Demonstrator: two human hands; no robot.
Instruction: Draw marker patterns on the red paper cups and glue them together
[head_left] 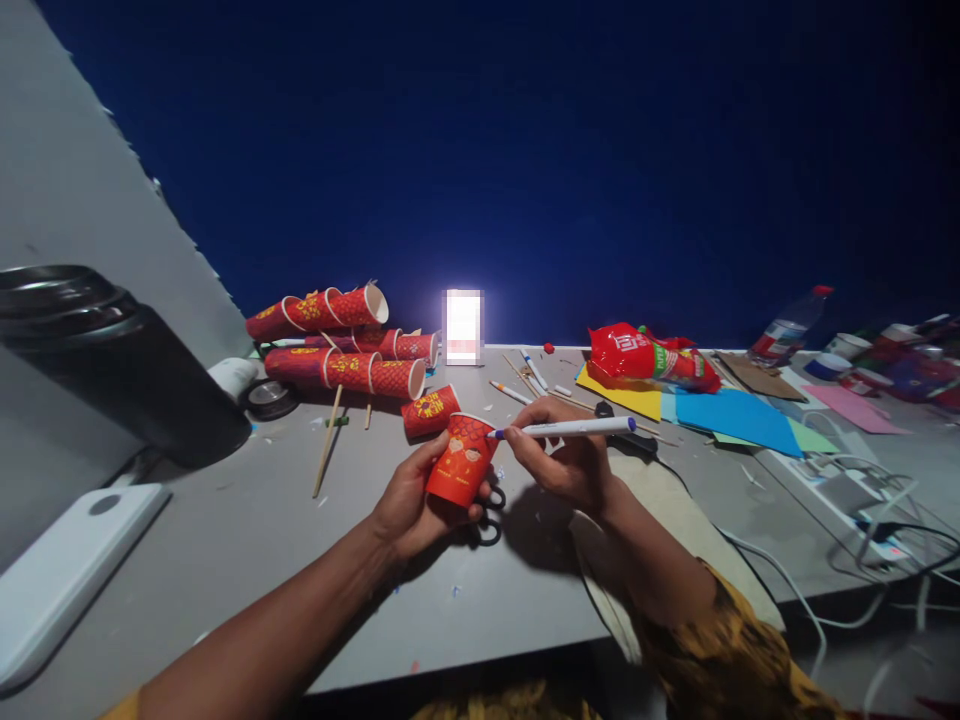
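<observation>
My left hand (pixel 420 500) is wrapped round a red paper cup (pixel 459 480), tilted a little, with pale patches and yellow print on its side. In my right hand (pixel 566 455) is a white marker pen (pixel 585 428) with a purple end. Its purple tip is at the cup's upper right side; whether it touches cannot be made out. Dark scissor-like loops (pixel 489 530) show just under the cup by my left fingers. Right behind it lies another red paper cup (pixel 430 411) on its side.
Several stacked red cups (pixel 352 372) lie at the back left, near a dark thermos (pixel 112 370) and a white power bank (pixel 75 570). Loose markers (pixel 534 368), a red plastic package (pixel 637 358), coloured paper (pixel 735 418), a bottle (pixel 787 328) and a power strip (pixel 832 490) with cables are to the right.
</observation>
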